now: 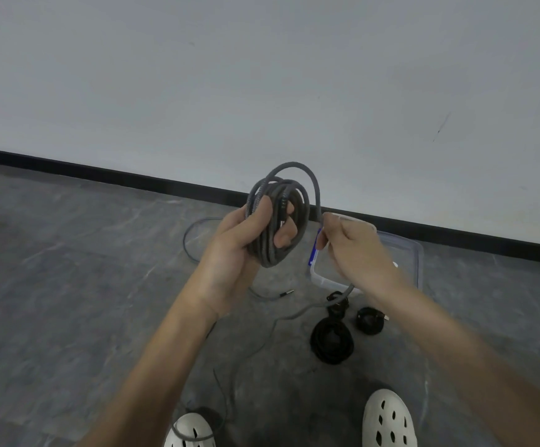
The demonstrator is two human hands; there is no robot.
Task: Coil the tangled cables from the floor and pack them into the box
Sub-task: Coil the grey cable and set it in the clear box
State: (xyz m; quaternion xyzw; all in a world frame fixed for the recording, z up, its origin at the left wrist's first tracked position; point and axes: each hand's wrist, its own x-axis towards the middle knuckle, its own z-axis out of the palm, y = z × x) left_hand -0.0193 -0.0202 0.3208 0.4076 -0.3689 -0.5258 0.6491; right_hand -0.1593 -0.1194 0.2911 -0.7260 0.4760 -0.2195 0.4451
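My left hand [239, 240] grips a bundle of grey braided cable [281, 221] wound into several loops, held up in front of me. My right hand [355, 250] pinches the same cable's free run just right of the coil. From that hand the cable drops to the floor [297, 312] and trails toward my feet. A clear plastic box [413, 253] sits on the floor behind my right hand, partly hidden by it. Two black coiled cables [331, 341] [370, 321] lie on the floor in front of the box.
A thin grey cable [194, 240] loops on the floor behind my left hand, its plug end [286, 293] lying near the box. My two white perforated shoes [388, 421] [189, 430] stand at the bottom edge. A pale wall with a black skirting [133, 175] runs behind.
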